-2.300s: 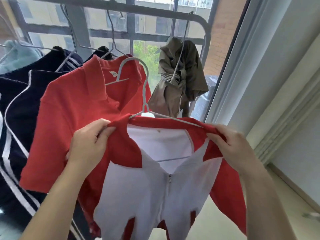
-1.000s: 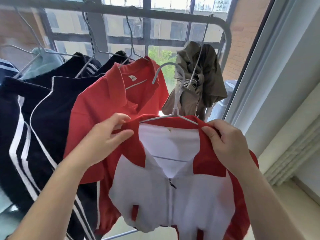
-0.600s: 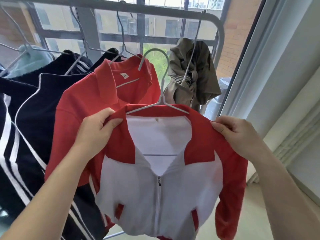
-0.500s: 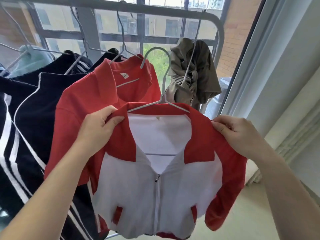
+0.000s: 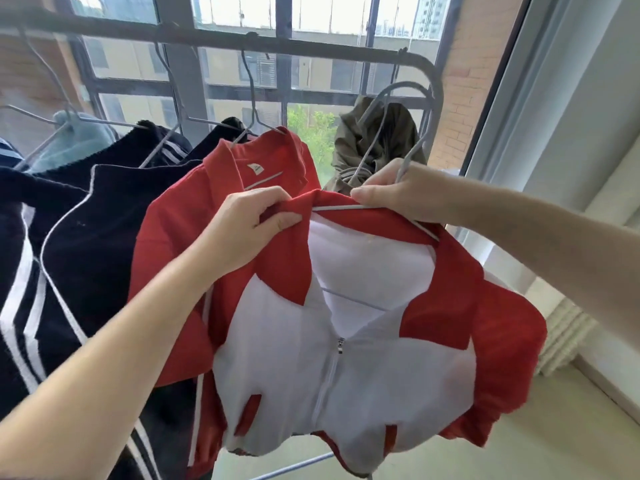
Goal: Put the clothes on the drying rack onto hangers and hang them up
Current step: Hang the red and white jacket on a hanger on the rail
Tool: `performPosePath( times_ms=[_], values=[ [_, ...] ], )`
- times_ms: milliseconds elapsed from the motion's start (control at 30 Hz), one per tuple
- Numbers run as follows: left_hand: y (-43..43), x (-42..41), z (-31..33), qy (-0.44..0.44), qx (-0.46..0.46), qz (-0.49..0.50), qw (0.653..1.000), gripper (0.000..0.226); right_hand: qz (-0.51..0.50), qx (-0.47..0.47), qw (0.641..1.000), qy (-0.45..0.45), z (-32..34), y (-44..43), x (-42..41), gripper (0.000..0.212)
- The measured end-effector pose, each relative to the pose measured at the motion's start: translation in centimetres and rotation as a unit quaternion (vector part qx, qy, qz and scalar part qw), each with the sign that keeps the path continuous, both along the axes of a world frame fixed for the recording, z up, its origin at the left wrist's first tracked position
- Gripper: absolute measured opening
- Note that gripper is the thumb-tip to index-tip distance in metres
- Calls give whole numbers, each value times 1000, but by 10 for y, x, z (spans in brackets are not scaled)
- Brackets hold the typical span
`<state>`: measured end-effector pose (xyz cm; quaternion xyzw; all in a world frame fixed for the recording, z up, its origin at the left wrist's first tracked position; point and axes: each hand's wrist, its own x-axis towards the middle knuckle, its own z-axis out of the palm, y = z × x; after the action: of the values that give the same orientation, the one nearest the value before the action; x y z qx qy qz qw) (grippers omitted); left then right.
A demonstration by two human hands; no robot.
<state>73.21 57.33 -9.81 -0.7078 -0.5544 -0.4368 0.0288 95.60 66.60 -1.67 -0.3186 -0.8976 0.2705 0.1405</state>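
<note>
Our left hand [image 5: 258, 220] pinches the collar of the jacket [image 5: 346, 358] so it cannot slip; our right hand [image 5: 398, 195] curls around the hanger [image 5: 337, 207] at its neck, ready to hook the rail [image 5: 214, 41] near its right end.

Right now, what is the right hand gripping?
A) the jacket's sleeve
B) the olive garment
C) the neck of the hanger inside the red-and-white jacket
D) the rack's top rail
C: the right hand is curled round the neck of the hanger just above the collar of the red-and-white jacket, while the left hand pinches the collar's other side.
</note>
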Motion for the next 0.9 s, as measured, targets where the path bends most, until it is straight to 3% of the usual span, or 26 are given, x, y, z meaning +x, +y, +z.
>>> performPosePath(
  times_ms=[167, 233, 533, 633, 733, 800, 900],
  values=[
    [1, -47, -4, -25, -108, 47, 993, 6, -74, 3, 996, 48, 26, 5, 3, 40],
    [-1, -62, -7, -33, -157, 65, 985, 19, -83, 10, 996, 44, 31, 5, 5, 43],
    [3, -72, -2, 97, -252, 142, 952, 20, -124, 35, 991, 30, 26, 8, -2, 44],
    [0, -60, 20, 106, -119, 174, 972, 26, -142, 38, 989, -2, 35, 6, -5, 43],
    [1, -51, 50, 147, 9, 188, 971, 18, -103, -29, 991, -82, 56, -6, -10, 36],
    [11, -54, 68, 190, 59, 187, 962, 14, -89, -108, 988, -59, 73, -5, -17, 24],
    [34, -68, 100, 244, 86, 227, 939, 28, -127, -98, 987, -27, 98, 3, -35, 16]
  ],
)
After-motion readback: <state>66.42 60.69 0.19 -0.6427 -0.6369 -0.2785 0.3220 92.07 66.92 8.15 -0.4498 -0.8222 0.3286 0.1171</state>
